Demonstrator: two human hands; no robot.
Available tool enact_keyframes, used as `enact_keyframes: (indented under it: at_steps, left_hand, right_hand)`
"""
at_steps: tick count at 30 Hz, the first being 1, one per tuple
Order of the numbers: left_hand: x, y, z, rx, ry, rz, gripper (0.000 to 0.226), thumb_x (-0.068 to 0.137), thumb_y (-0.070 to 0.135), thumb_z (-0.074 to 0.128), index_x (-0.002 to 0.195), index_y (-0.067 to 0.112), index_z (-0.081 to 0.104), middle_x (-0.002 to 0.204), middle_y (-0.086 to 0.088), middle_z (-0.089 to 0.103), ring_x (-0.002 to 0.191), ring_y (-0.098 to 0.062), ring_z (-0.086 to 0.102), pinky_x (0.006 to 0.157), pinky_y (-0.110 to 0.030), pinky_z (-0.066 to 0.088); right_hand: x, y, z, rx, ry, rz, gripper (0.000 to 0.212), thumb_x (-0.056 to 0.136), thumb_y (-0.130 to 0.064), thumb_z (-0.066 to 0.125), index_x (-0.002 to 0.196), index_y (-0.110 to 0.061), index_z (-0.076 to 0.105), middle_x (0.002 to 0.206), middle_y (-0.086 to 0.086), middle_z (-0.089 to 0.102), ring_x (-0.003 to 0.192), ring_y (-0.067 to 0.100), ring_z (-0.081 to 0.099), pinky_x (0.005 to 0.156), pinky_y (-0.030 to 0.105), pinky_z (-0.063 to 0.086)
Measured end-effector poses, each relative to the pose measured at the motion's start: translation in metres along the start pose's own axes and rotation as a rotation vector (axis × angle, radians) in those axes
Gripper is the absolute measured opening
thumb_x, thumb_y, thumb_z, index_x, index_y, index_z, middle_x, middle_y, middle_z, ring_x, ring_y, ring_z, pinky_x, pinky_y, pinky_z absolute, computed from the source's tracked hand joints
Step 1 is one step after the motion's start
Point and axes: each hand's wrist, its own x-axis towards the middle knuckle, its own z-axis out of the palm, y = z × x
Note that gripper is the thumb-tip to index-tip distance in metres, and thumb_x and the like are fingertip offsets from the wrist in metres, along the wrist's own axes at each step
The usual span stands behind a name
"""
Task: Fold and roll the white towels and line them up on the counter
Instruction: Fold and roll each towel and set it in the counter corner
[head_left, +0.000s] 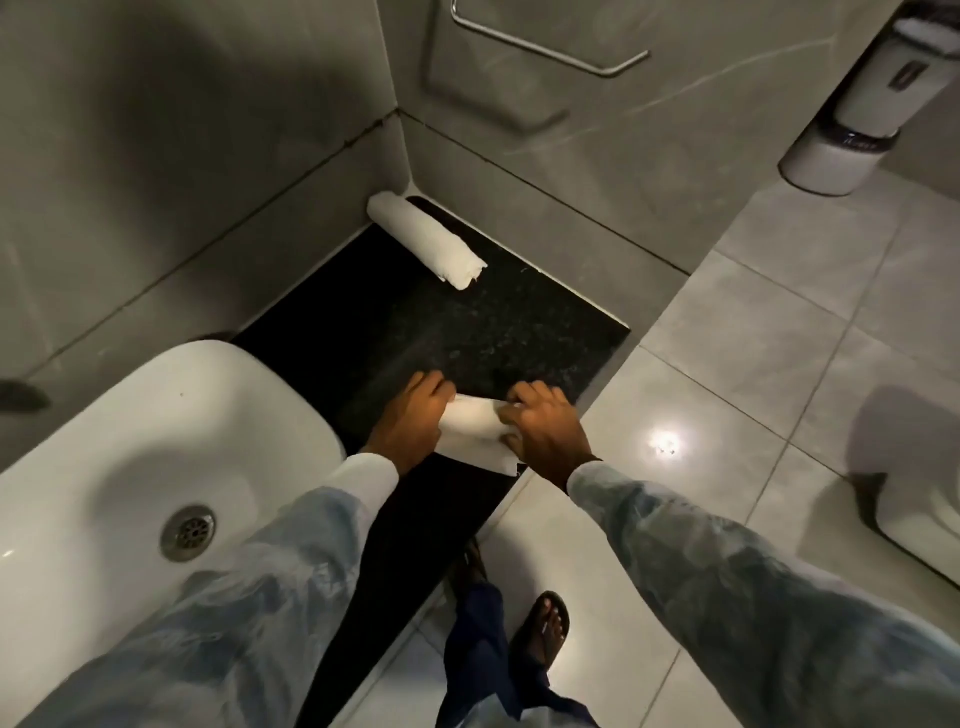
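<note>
A white towel (475, 428) lies partly rolled near the front edge of the black speckled counter (441, 332). My left hand (413, 421) presses on its left end and my right hand (545, 428) grips its right end; a flat flap of the towel sticks out toward me. A second white towel (426, 240), fully rolled, rests in the far corner of the counter against the wall.
A white sink basin (130, 467) with a metal drain sits left of the counter. Grey tiled walls close the corner, with a metal rail (550, 49) above. A white bin (852, 98) stands on the tiled floor at the right. My sandalled feet are below.
</note>
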Motion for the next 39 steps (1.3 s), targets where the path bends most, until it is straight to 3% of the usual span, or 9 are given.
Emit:
enact_keyframes:
  at_steps: [4, 8, 11, 16, 21, 27, 30, 33, 39]
  left_hand:
    - [0.004, -0.002, -0.028, -0.100, -0.165, -0.113, 0.033, 0.080, 0.017, 0.066, 0.112, 0.018, 0.058, 0.134, -0.007, 0.044, 0.122, -0.028, 0.045, 0.106, -0.039, 0.039]
    - [0.014, 0.005, -0.034, -0.015, -0.219, -0.167, 0.041, 0.073, 0.016, 0.074, 0.110, 0.017, 0.056, 0.122, -0.011, 0.055, 0.111, -0.031, 0.054, 0.094, -0.040, 0.047]
    - [0.013, 0.009, -0.028, 0.046, -0.253, -0.179, 0.046, 0.068, 0.017, 0.077, 0.111, 0.020, 0.062, 0.118, -0.007, 0.058, 0.106, -0.030, 0.059, 0.089, -0.041, 0.052]
    - [-0.009, 0.009, -0.013, 0.123, -0.098, -0.083, 0.030, 0.068, 0.018, 0.071, 0.097, 0.014, 0.064, 0.109, -0.009, 0.060, 0.104, -0.032, 0.056, 0.085, -0.041, 0.050]
    - [-0.037, 0.006, 0.017, 0.037, 0.037, -0.043, 0.027, 0.067, 0.006, 0.068, 0.093, 0.010, 0.061, 0.107, -0.012, 0.057, 0.096, -0.034, 0.056, 0.075, -0.043, 0.051]
    - [-0.024, -0.002, -0.008, 0.079, -0.251, -0.023, 0.046, 0.069, 0.020, 0.074, 0.109, 0.017, 0.052, 0.121, -0.008, 0.054, 0.110, -0.031, 0.053, 0.088, -0.047, 0.051]
    - [-0.019, 0.009, -0.006, 0.166, -0.269, -0.037, 0.060, 0.070, 0.024, 0.072, 0.123, 0.024, 0.044, 0.124, -0.004, 0.055, 0.118, -0.030, 0.047, 0.094, -0.045, 0.045]
    - [-0.015, 0.015, -0.006, 0.203, -0.333, -0.045, 0.053, 0.072, 0.022, 0.073, 0.122, 0.023, 0.053, 0.126, -0.006, 0.051, 0.119, -0.031, 0.049, 0.099, -0.046, 0.045]
    - [-0.023, 0.022, -0.007, 0.218, -0.379, -0.077, 0.056, 0.072, 0.018, 0.074, 0.122, 0.021, 0.049, 0.126, -0.008, 0.053, 0.115, -0.033, 0.054, 0.098, -0.046, 0.047]
  right_hand:
    - [-0.003, -0.008, 0.002, 0.057, 0.019, -0.007, 0.037, 0.070, -0.023, 0.076, 0.105, -0.013, 0.069, 0.108, 0.012, 0.066, 0.096, 0.035, 0.061, 0.081, 0.042, 0.051]
    - [-0.014, -0.013, 0.010, 0.064, 0.077, -0.067, 0.035, 0.072, -0.024, 0.072, 0.103, -0.011, 0.067, 0.110, 0.014, 0.066, 0.091, 0.035, 0.062, 0.079, 0.041, 0.052]
    - [-0.015, -0.012, -0.002, 0.117, -0.004, -0.068, 0.033, 0.079, -0.034, 0.065, 0.104, -0.013, 0.065, 0.113, 0.009, 0.063, 0.097, 0.033, 0.057, 0.083, 0.040, 0.048]
    - [0.007, -0.014, -0.029, 0.510, -0.189, 0.263, 0.049, 0.060, -0.029, 0.086, 0.101, -0.023, 0.060, 0.108, 0.004, 0.064, 0.098, 0.025, 0.059, 0.087, 0.037, 0.051]
    - [-0.013, -0.026, -0.002, 0.347, -0.185, 0.184, 0.050, 0.065, -0.031, 0.079, 0.109, -0.019, 0.059, 0.111, 0.009, 0.062, 0.101, 0.033, 0.057, 0.087, 0.041, 0.047]
    - [-0.027, -0.041, 0.008, 0.168, -0.074, 0.078, 0.052, 0.068, -0.026, 0.075, 0.116, -0.016, 0.059, 0.109, 0.011, 0.059, 0.095, 0.034, 0.056, 0.082, 0.044, 0.047]
    - [-0.025, -0.039, -0.003, 0.193, -0.164, 0.088, 0.051, 0.071, -0.034, 0.075, 0.118, -0.019, 0.060, 0.116, 0.011, 0.057, 0.102, 0.033, 0.053, 0.088, 0.042, 0.044]
    - [-0.023, -0.025, -0.017, 0.313, -0.283, 0.156, 0.056, 0.068, -0.035, 0.081, 0.118, -0.022, 0.059, 0.121, 0.011, 0.055, 0.110, 0.033, 0.052, 0.093, 0.040, 0.045]
    - [-0.029, -0.039, -0.020, 0.303, -0.255, 0.203, 0.062, 0.067, -0.033, 0.078, 0.118, -0.021, 0.045, 0.109, 0.011, 0.064, 0.099, 0.036, 0.062, 0.082, 0.044, 0.053]
